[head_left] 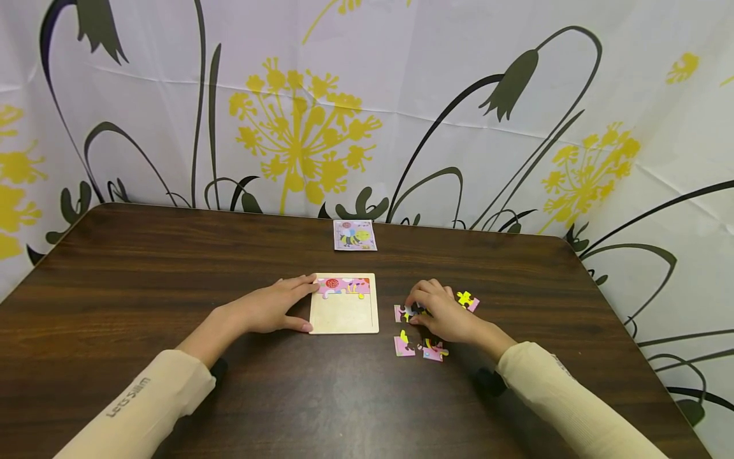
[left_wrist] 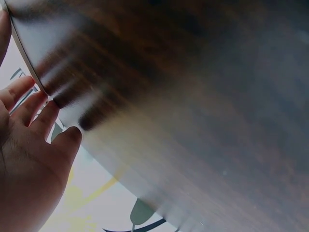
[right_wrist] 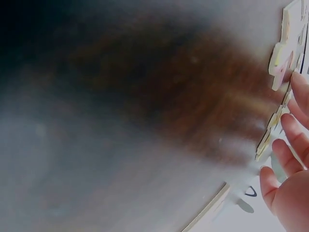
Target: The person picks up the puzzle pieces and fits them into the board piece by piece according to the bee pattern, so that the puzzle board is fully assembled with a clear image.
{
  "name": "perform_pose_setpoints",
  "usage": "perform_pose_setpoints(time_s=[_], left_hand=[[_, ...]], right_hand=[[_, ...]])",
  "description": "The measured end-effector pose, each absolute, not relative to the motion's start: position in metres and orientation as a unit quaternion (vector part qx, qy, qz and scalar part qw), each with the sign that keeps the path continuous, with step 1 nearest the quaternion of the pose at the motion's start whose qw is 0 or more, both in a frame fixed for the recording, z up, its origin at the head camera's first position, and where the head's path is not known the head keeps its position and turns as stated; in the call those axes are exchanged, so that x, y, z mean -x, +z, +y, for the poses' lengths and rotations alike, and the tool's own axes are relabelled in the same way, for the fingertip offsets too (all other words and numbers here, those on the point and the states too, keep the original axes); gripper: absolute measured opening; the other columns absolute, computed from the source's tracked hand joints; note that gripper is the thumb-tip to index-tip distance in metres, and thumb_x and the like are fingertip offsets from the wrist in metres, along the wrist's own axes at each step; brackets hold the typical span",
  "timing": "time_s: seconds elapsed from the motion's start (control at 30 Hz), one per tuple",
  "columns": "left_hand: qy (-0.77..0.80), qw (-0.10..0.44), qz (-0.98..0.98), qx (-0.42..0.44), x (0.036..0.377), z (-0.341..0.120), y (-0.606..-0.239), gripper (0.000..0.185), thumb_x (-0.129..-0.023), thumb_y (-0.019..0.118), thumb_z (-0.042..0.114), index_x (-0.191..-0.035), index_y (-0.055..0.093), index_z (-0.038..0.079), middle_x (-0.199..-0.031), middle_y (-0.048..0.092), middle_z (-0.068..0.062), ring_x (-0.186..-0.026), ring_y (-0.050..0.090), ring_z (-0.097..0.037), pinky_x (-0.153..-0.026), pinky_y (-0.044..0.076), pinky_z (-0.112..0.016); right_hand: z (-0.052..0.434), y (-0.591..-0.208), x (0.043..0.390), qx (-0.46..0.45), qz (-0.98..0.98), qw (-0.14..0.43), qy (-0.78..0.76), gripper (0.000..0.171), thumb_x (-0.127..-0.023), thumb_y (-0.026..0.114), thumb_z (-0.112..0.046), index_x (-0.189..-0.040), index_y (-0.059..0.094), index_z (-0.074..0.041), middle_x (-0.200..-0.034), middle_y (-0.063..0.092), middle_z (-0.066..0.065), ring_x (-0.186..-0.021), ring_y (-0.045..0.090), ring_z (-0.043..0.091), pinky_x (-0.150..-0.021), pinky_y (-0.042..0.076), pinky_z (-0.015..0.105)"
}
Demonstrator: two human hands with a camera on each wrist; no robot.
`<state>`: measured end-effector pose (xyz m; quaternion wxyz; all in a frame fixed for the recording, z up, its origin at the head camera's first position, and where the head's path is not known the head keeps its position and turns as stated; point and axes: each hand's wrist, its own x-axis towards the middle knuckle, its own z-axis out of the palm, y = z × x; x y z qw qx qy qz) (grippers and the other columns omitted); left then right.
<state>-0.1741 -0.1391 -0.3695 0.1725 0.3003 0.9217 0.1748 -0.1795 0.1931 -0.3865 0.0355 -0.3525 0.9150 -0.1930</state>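
A light wooden puzzle tray (head_left: 344,315) lies on the table, its top row filled with pink puzzle pieces (head_left: 344,285). My left hand (head_left: 272,306) rests at the tray's left side, fingertips at the upper corner and thumb at the lower one, fingers extended. To the right of the tray, my right hand (head_left: 441,312) bends over loose pieces, index finger and thumb pinching a dark and yellow puzzle piece (head_left: 417,310) that they partly cover. Below it lie a pink and yellow piece (head_left: 404,344) and a pink piece with bright colours (head_left: 434,350).
A yellow and pink piece (head_left: 467,301) lies beyond the right hand. Behind the tray, a square picture card (head_left: 355,235) with a bee lies near the back of the brown table (head_left: 172,268). A flowered cloth (head_left: 413,95) hangs behind the table.
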Motion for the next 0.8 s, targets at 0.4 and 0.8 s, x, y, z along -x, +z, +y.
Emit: perform_pose_setpoints(time_s=[0.4, 0.8], left_hand=[[0.181, 0.175, 0.919, -0.302, 0.174, -0.140, -0.369, 0.081, -0.080, 0.065, 0.043, -0.140, 0.032, 0.000, -0.147, 0.021, -0.021, -0.132, 0.020, -0.042, -0.102, 0.019, -0.057], [0.178, 0.175, 0.920, -0.301, 0.175, -0.139, -0.370, 0.082, -0.079, 0.066, 0.044, -0.139, 0.033, 0.000, -0.147, 0.022, -0.021, -0.131, 0.021, -0.042, -0.102, 0.021, -0.057]], right_hand=[[0.194, -0.386, 0.180, 0.361, 0.911, 0.035, -0.196, 0.020, -0.079, 0.072, -0.012, -0.094, 0.060, -0.009, -0.101, 0.053, 0.002, -0.099, 0.043, 0.022, -0.075, 0.029, 0.038], [0.192, -0.377, 0.186, 0.368, 0.902, 0.025, -0.225, 0.022, -0.079, 0.071, -0.010, -0.097, 0.058, -0.007, -0.098, 0.056, 0.003, -0.095, 0.045, 0.020, -0.074, 0.031, 0.036]])
